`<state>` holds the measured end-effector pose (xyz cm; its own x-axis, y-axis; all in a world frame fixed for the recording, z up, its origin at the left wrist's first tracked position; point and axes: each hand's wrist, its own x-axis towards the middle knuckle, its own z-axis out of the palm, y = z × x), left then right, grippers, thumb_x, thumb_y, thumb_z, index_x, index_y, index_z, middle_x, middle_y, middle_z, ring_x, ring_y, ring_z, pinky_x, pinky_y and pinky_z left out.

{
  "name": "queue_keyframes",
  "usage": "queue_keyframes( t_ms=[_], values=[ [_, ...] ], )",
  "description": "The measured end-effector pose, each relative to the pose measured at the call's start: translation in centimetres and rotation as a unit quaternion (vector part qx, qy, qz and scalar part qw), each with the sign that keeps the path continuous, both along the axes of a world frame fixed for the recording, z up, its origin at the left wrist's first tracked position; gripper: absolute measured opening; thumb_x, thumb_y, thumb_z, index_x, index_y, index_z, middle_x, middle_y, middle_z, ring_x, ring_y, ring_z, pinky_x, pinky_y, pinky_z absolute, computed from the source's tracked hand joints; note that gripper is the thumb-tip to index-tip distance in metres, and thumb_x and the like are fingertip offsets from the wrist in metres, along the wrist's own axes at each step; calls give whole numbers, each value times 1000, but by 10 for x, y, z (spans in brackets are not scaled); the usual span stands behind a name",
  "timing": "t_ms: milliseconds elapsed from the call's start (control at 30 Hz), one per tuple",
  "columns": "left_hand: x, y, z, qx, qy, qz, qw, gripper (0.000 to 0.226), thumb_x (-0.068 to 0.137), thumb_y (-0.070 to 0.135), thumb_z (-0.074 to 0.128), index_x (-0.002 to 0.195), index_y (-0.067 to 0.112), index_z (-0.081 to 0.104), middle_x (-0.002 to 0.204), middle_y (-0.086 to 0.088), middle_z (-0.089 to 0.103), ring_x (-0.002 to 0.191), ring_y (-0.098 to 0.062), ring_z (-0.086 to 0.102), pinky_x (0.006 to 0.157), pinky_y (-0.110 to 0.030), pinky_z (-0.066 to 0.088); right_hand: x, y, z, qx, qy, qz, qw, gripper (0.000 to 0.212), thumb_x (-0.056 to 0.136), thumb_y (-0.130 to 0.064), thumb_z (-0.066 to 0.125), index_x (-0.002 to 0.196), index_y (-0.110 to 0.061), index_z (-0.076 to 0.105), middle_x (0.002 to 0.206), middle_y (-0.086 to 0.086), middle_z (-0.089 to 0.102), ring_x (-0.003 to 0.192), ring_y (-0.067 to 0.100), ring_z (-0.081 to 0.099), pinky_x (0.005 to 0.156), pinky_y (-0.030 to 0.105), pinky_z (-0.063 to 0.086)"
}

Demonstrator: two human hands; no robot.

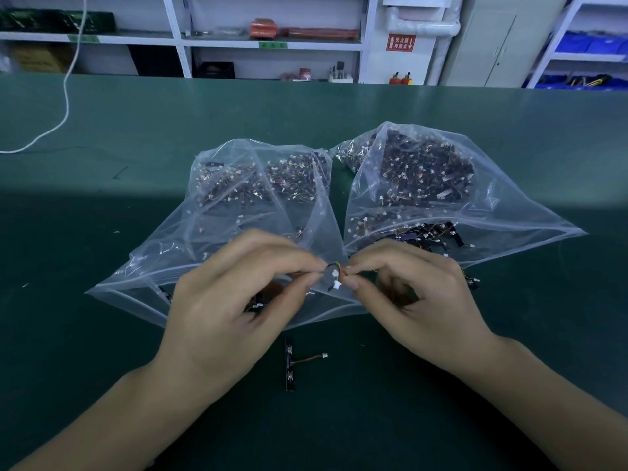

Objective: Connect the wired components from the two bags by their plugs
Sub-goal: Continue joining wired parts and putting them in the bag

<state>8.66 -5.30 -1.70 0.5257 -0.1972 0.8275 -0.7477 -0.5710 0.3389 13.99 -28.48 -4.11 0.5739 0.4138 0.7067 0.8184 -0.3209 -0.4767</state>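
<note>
While both hands meet over the near edge of the bags, the layout reads as follows.

Key relation: two small white plugs (335,279) sit between the two sets of fingertips, one just above the other, close together but, as far as can be told, not yet pushed home; the short wires run off sideways, toward each hand.
Left hand: left hand (234,300) pinches its wired component from the left, thumb and forefinger curled in on it; its plug points right.
Right hand: right hand (404,294) pinches the other wire end from the right, fingers curled tightly; its plug points left. Both hands are equally near the joint.
Likely next need: I judge the plugs must be lined up end to end along the left-right line, then pressed together.
Spare part: a black strip component (290,363) lies on the table (102,351) just nearer than the hands, long axis running away from the person, its orange wire and white plug trailing right.
Left bag: left bag (238,205), clear plastic, full of wired parts, mouth open toward the hands.
Right bag: right bag (424,185), same kind, parts spilling near its mouth.
Obstruction: the loose film of the left bag's mouth lies right behind the plugs and could snag.
Farther off: a white cord (64,107) trails at the far left of the table.
</note>
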Motion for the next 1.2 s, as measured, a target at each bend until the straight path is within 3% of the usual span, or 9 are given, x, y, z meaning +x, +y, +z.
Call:
queue_keyframes(
  t_ms=[267,400,567,667,800,933,1000,1100,1200],
  values=[
    [1,1,-3,-5,27,7,1000,15,97,6,74,110,13,76,99,-3,67,88,-14,68,69,-25,57,-7,2,10,70,81,-24,994,10,100,-23,71,97,-14,74,60,-4,59,50,18,54,50,33,44],
    [2,0,-4,-7,36,4,999,5,94,11,80,96,8,77,96,3,69,89,-11,69,69,-24,57,-13,5,10,99,153,12,983,13,100,-24,70,97,-12,70,78,7,73,50,29,62,47,47,48],
    [-1,0,-2,-17,17,-10,1000,16,92,13,84,84,3,74,90,-1,71,84,-13,70,69,-26,57,-14,9,18,202,275,50,939,17,97,-20,68,92,-7,59,96,6,81,48,22,66,43,27,47],
    [-1,-2,-1,-19,21,-9,1000,14,90,10,85,84,2,75,91,-3,72,85,-14,72,70,-29,58,-11,13,20,225,335,83,911,13,96,-16,64,99,-6,56,97,12,79,50,25,66,46,30,50],
    [-5,-3,4,1,28,5,1000,10,87,1,89,87,2,78,92,-3,75,87,-9,71,75,-23,57,-9,16,22,285,463,124,830,19,92,-11,66,108,-9,58,97,14,77,60,21,67,60,28,55],
    [-6,-2,8,25,33,14,999,11,84,-2,86,91,5,80,94,-3,75,89,-8,70,81,-16,54,-4,15,25,375,580,137,710,24,81,-4,62,102,-15,59,79,5,64,56,14,54,55,23,49],
    [-6,-2,7,30,29,16,999,10,85,-2,85,91,4,80,94,-3,75,88,-7,69,81,-16,54,-2,11,28,397,603,142,678,18,81,-6,55,94,-18,54,73,0,52,52,11,40,50,21,40],
    [-4,-2,2,15,25,7,1000,6,91,-1,85,92,4,80,96,-3,74,88,-9,71,78,-21,56,-1,5,28,401,595,135,683,12,87,-9,47,85,-19,53,67,-3,35,48,11,27,48,23,30],
    [-1,-2,-2,-2,25,-5,1000,2,93,1,79,93,3,79,99,-1,75,92,-12,73,74,-25,58,-3,5,27,350,519,106,773,18,90,-6,47,85,-19,58,65,0,25,48,13,20,49,26,22]
  ],
)
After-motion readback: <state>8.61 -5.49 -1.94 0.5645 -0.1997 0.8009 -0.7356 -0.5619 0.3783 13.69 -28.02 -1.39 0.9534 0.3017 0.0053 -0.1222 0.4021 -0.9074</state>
